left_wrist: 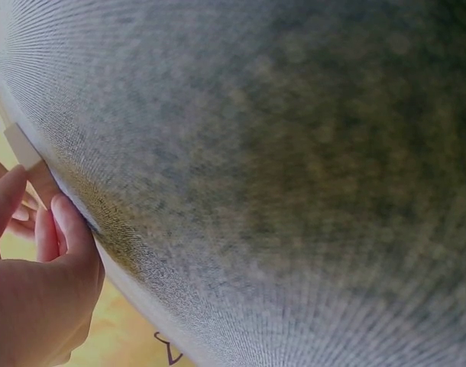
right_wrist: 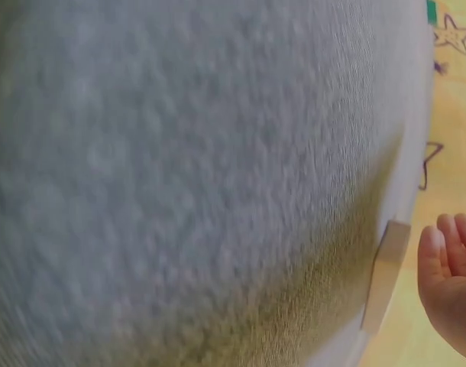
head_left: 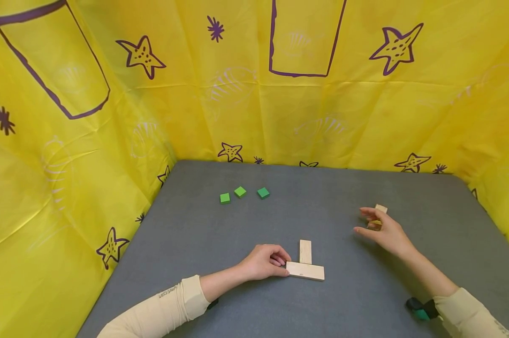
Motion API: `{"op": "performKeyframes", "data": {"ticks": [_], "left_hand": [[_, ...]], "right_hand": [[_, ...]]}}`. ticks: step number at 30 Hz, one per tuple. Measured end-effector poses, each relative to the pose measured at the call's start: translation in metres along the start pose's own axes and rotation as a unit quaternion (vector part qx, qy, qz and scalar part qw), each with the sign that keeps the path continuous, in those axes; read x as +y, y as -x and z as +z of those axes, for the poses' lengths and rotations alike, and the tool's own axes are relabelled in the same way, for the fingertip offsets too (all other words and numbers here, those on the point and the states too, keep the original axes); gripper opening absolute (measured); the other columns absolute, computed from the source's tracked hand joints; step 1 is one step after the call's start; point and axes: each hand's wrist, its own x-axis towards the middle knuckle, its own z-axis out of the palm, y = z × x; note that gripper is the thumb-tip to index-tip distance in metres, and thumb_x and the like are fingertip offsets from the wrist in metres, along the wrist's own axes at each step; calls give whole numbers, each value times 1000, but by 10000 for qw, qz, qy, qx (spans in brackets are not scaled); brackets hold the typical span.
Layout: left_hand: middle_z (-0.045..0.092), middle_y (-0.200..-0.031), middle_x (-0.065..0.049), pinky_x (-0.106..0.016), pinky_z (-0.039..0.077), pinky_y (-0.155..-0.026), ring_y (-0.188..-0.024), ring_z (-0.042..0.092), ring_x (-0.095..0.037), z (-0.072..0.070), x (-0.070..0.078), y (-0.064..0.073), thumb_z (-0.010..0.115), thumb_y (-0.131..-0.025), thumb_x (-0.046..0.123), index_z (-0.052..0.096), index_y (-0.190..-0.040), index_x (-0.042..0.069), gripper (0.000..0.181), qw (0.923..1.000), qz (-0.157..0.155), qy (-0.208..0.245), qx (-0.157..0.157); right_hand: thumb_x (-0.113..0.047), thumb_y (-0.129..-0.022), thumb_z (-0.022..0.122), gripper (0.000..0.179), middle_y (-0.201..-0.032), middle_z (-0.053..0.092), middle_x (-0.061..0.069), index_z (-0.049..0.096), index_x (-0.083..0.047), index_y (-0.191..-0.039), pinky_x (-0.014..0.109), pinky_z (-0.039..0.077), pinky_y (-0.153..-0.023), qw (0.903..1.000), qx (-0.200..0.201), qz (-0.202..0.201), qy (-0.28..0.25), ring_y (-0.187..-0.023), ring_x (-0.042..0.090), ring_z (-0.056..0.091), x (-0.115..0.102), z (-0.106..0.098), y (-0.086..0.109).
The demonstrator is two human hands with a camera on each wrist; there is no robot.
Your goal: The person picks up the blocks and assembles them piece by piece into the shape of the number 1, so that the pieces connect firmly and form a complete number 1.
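Note:
Near the front middle of the table, a long pale wooden block (head_left: 306, 271) lies crosswise. My left hand (head_left: 262, 263) pinches its left end between thumb and fingers; the left wrist view also shows these fingers on the block (left_wrist: 25, 149). A second wooden block (head_left: 305, 251) lies lengthwise behind the first, its near end against it or very close. To the right, my right hand (head_left: 387, 233) hovers with fingers loosely bent and thumb apart. Beyond it lies another wooden block (head_left: 381, 208), partly hidden by the fingers. A gap separates hand and block (right_wrist: 386, 277) in the right wrist view.
Toward the back left sit two light green blocks (head_left: 224, 198) and one darker green block (head_left: 263, 193). Yellow cloth walls (head_left: 246, 112) with purple drawings stand along the left, back and right edges of the grey table (head_left: 186, 211).

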Motion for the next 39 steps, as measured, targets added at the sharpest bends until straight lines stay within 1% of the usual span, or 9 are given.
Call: {"op": "performKeyframes", "data": {"ticks": [5, 12, 15, 22, 24, 27, 30, 32, 39], "left_hand": [[66, -84, 1, -16, 51, -72, -76, 60, -4, 0, 0, 0, 83, -76, 5, 71, -95, 6, 23, 10000, 7, 19, -3], [66, -84, 2, -16, 51, -72, -77, 61, -5, 0, -1, 0, 83, -76, 5, 71, -95, 7, 23, 10000, 17, 16, -10], [66, -84, 2, -16, 51, -71, -77, 61, -5, 0, -2, -1, 83, -76, 6, 71, -95, 7, 23, 10000, 17, 18, -6], [65, -85, 3, -16, 50, -72, -77, 60, -5, 0, -2, 0, 83, -76, 6, 71, -95, 8, 23, 10000, -20, 45, -10], [65, -85, 3, -15, 50, -72, -77, 60, -4, 0, -1, 0, 83, -76, 5, 71, -95, 8, 23, 10000, -26, 62, -9], [65, -85, 3, -15, 50, -72, -78, 60, -5, 0, -1, 0, 83, -76, 5, 71, -95, 8, 23, 10000, -13, 50, 1], [65, -84, 3, -15, 50, -72, -78, 61, -6, 0, -2, 0, 83, -76, 5, 71, -95, 8, 23, 10000, -12, 48, 6], [65, -84, 3, -15, 50, -72, -78, 61, -7, 0, -3, 0, 83, -76, 5, 71, -95, 8, 23, 10000, -13, 59, 10], [65, -84, 3, -15, 51, -72, -78, 61, -7, 0, -3, -1, 83, -76, 5, 71, -95, 7, 23, 10000, 5, 71, 5]], "right_hand": [[-33, -88, 74, 64, -129, 56, 24, 49, 0, -137, 9, 41, -77, 9997, 144, 53, 197, -109, 40, 58, 7, -8, -2], [-34, -89, 72, 66, -130, 53, 26, 46, 2, -139, 13, 42, -76, 9991, 265, 239, 208, -111, 43, 55, 17, -17, -3], [-35, -89, 72, 67, -132, 51, 26, 45, 2, -140, 11, 40, -76, 9988, 305, 301, 233, -112, 45, 54, 20, -20, -3], [-29, -89, 73, 65, -128, 51, 30, 46, 6, -137, 10, 39, -72, 9979, 466, 188, 416, -107, 46, 55, 27, -25, -6], [-27, -89, 73, 64, -126, 52, 31, 46, 7, -136, 17, 44, -75, 9974, 485, 196, 497, -106, 46, 56, 29, -26, -7], [-27, -89, 72, 65, -124, 50, 32, 46, 9, -136, 38, 50, -81, 9968, 479, 247, 590, -106, 48, 55, 30, -28, -8], [-28, -90, 72, 66, -125, 47, 35, 44, 10, -136, 58, 45, -85, 9968, 430, 317, 591, -108, 51, 51, 33, -29, -9], [-29, -90, 71, 67, -127, 45, 36, 43, 10, -137, 61, 43, -87, 9970, 387, 350, 573, -110, 52, 49, 35, -30, -9], [-32, -89, 72, 72, -130, 42, 36, 41, 13, -136, 63, 41, -87, 9968, 308, 354, 647, -111, 52, 46, 41, -32, -11]]}}
